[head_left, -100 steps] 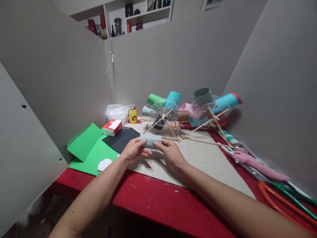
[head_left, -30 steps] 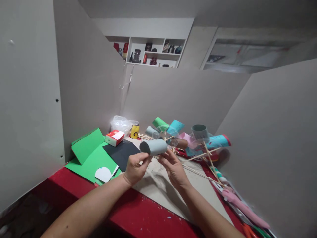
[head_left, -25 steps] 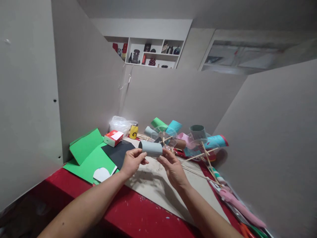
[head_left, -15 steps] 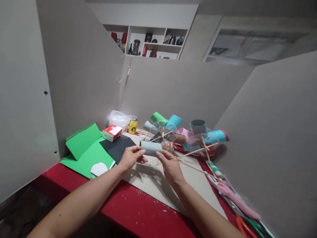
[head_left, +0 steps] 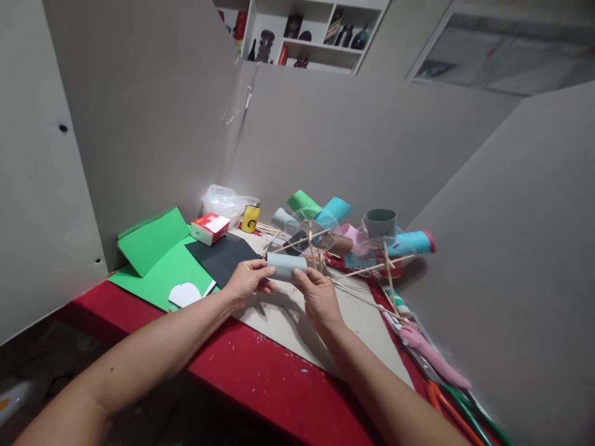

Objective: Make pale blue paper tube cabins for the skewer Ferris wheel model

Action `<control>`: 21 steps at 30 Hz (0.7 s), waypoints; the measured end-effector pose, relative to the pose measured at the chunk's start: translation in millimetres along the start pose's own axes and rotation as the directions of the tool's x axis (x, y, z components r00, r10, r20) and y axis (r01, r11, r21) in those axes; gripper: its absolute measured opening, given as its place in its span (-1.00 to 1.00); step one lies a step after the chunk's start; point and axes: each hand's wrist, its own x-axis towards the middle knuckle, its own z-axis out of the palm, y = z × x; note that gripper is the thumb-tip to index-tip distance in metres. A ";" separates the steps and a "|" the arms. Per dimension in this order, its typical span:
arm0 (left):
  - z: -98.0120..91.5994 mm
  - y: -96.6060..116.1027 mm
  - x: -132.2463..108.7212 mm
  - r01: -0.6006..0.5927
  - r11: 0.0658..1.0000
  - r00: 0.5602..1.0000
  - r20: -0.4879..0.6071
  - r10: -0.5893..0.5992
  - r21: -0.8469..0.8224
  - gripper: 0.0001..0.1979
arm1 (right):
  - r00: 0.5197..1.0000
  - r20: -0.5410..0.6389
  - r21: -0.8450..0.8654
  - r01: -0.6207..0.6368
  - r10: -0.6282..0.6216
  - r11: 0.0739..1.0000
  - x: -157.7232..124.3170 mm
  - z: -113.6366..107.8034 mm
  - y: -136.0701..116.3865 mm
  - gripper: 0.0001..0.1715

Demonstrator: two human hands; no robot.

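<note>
A light grey-blue paper tube (head_left: 287, 265) lies sideways between my two hands, held above the pale board (head_left: 279, 316). My left hand (head_left: 248, 283) pinches its left end between thumb and fingers. On the other end, my right hand (head_left: 318, 294) grips with the thumb in front and the fingers behind. Just beyond the tube stands a construction of wooden sticks (head_left: 310, 238) and clear plastic discs, with coloured paper tubes about it, among them a green tube (head_left: 303, 203) and a blue tube (head_left: 335, 212).
Green card sheets (head_left: 158, 248), black paper (head_left: 223, 257) and a red-and-white box (head_left: 210, 228) lie to the left. A plastic bag (head_left: 225, 203) sits behind. Along the right edge are a pink-handled tool (head_left: 434, 356) and orange-handled scissors (head_left: 449, 409). Grey panels surround the red table (head_left: 260, 378).
The camera view has tilted down slightly, so the table things appear higher. Both hands keep hold of the paper tube, in nearly the same pose.
</note>
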 end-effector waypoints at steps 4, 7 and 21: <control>0.3 -0.6 -0.8 -0.016 1.000 0.999 -0.027 0.016 0.000 -0.71 | 1.000 -0.014 -0.002 -0.013 0.013 1.000 -0.8 2.0 -1.7 -0.66; 0.3 -0.9 -0.6 0.000 1.000 0.998 -0.063 0.001 0.009 -0.75 | 1.000 -0.021 -0.012 -0.021 0.020 1.000 -2.5 2.7 -4.7 -0.66; -0.8 -3.8 1.9 0.058 0.996 0.994 -0.089 -0.064 -0.074 -0.75 | 0.999 -0.034 -0.017 -0.016 0.015 1.000 -9.2 7.3 -9.2 -0.70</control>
